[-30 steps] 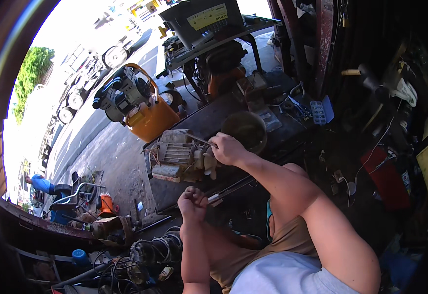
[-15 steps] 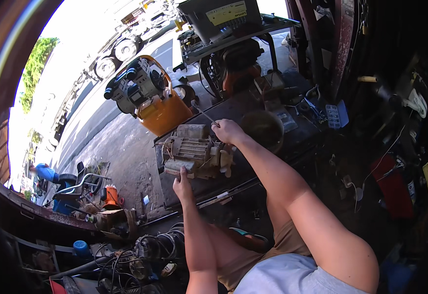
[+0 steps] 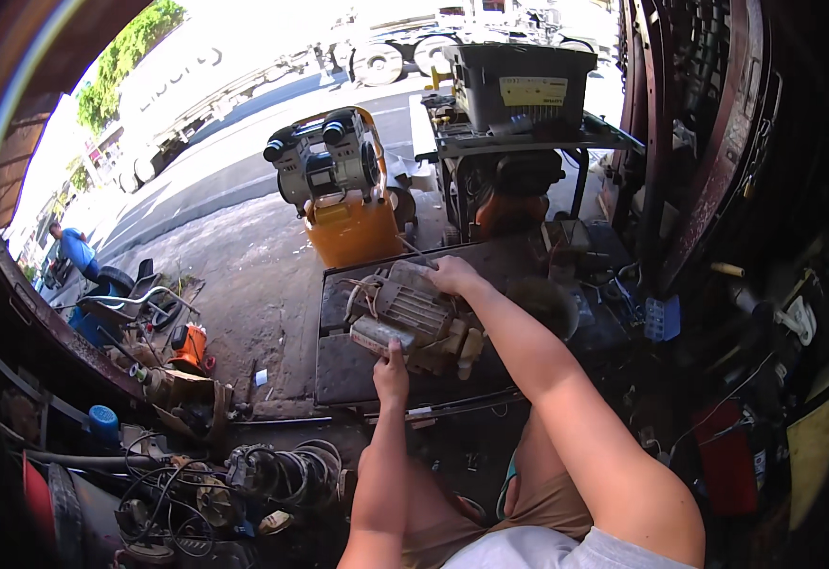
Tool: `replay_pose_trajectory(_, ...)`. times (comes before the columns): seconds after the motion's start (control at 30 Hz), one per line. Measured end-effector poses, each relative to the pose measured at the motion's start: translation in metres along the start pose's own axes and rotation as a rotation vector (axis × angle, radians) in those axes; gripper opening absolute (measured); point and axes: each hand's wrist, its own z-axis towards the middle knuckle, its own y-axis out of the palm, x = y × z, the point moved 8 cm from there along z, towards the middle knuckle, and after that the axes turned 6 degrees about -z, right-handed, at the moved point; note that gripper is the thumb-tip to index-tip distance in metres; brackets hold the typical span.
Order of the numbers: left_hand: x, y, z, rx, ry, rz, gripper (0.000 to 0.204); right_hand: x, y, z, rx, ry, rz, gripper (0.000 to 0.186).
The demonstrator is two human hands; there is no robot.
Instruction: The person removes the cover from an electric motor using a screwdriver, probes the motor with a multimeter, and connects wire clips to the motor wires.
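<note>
A dusty electric motor (image 3: 413, 311) with a finned body and box-like housings lies on the dark bench top (image 3: 334, 365) before me. My left hand (image 3: 392, 377) grips the near housing (image 3: 382, 336), thumb on top and the fingers partly hidden beneath. At the motor's far side, my right hand (image 3: 454, 276) is closed round a slim metal tool (image 3: 417, 251), whose shaft points away to the far left. The tool's exact kind is unclear. Loose wires (image 3: 365, 292) stick out at the motor's left end.
Beyond the bench stand an orange air compressor (image 3: 348, 232) and a table bearing a black bin (image 3: 524, 87). A round pan (image 3: 543, 308) and hand tools (image 3: 620, 296) lie to the right. Cables (image 3: 163, 493) clutter the lower left. Farther off is a person in blue (image 3: 77, 250).
My view has swung, so the scene sits differently in the picture. The motor is turned somewhat, and my right hand with the tool is now lower, close against its far housing. My left hand keeps its grip.
</note>
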Motion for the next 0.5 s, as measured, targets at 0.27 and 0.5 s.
replay_pose_trajectory(0.27,0.013,-0.004,-0.014,0.019,-0.026,0.172,0.092,0.004,0.005,-0.003,-0.085,0.084,-0.071,0.059)
replay_pose_trajectory(0.5,0.038,-0.042,-0.037,0.098,0.017,0.466,0.083,0.000,0.002,-0.072,-0.132,0.148,-0.150,0.058)
